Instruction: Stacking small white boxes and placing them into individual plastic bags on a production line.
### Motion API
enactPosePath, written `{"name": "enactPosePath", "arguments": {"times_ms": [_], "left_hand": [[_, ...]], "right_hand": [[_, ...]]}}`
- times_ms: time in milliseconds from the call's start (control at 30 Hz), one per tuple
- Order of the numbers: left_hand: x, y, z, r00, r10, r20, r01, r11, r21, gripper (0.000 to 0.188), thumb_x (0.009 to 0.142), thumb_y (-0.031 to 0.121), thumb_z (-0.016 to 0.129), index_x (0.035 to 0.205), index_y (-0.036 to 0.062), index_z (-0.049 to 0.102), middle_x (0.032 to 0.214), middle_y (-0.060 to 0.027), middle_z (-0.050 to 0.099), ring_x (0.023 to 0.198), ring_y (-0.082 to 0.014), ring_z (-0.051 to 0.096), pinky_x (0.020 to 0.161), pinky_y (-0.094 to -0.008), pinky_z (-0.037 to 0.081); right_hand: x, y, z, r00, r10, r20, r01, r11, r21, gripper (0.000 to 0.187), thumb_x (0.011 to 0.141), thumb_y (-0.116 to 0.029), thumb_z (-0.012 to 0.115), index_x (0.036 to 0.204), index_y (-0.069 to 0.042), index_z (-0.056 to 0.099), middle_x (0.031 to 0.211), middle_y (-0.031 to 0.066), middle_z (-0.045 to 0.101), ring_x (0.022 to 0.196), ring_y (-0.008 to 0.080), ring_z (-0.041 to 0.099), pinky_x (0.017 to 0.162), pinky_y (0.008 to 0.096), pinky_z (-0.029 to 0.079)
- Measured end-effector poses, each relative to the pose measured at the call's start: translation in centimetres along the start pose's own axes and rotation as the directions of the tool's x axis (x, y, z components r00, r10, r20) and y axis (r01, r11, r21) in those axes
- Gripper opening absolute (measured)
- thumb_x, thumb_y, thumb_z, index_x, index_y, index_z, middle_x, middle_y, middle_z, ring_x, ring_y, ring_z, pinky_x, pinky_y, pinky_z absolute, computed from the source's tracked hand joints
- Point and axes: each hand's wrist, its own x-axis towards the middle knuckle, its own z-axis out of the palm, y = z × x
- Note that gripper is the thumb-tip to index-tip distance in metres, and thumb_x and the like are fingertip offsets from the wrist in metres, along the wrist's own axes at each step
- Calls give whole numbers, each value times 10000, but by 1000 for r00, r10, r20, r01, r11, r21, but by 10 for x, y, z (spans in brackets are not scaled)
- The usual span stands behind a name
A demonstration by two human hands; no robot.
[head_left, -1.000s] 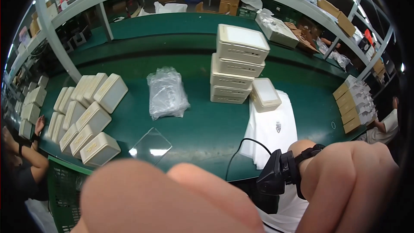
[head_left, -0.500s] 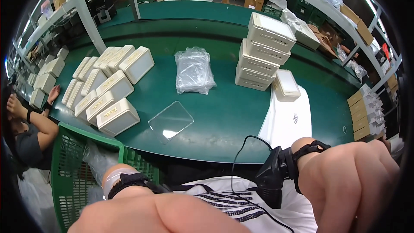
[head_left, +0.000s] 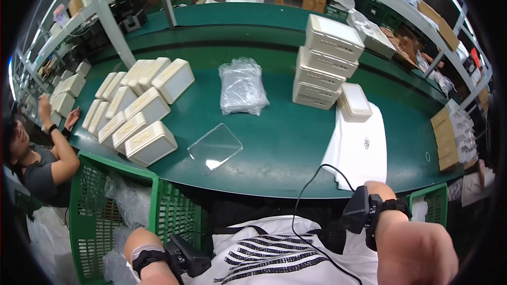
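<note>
My right hand (head_left: 420,256) is raised close in at the lower right, touching nothing I can see; its fingers are hidden and blurred. A black strap with a black device (head_left: 358,210) circles that wrist. Of my left arm only the strapped wrist (head_left: 153,258) shows at the lower edge, the hand itself cut off. Beyond them on the green table (head_left: 280,163) lies a clear, shallow plastic cover (head_left: 215,146). Behind it sits a pile of clear plastic bags (head_left: 243,87). Several cream boxes with gold lettering (head_left: 151,143) stand in rows on the left.
Several cream boxes with ports (head_left: 317,80) are stacked at the right, beside a single box (head_left: 355,102) on white sheets (head_left: 359,148). Green crates (head_left: 116,163) flank me. A co-worker (head_left: 39,169) sits far left. Small cartons (head_left: 446,140) line the right end. A metal frame (head_left: 108,18) stands over the table.
My left hand has dropped out past the lower edge. My right hand has drawn in and looks smaller. The view has shifted a little, and the co-worker's hand has risen.
</note>
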Motion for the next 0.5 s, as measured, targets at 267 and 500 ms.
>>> {"name": "enactPosePath", "arguments": {"times_ms": [267,500], "left_hand": [[17,-5,-22,808,-547,219,585,787,-196,337,893,151,592,1220,228,612,1326,88,543,1227,-158,477,1050,-370,304],[0,-24,-29,994,99,40,-107,905,412,349,939,262,579,1287,250,555,1336,24,543,1189,-234,507,1057,-414,312]], "right_hand": [[-22,7,-7,888,460,15,-448,857,254,317,972,-195,527,1270,-267,607,1208,-117,631,1076,36,572,902,260,401],[-39,40,45,872,-252,-420,185,963,-195,101,932,-219,462,1025,-186,481,1030,-41,463,932,102,452,792,327,354]]}}
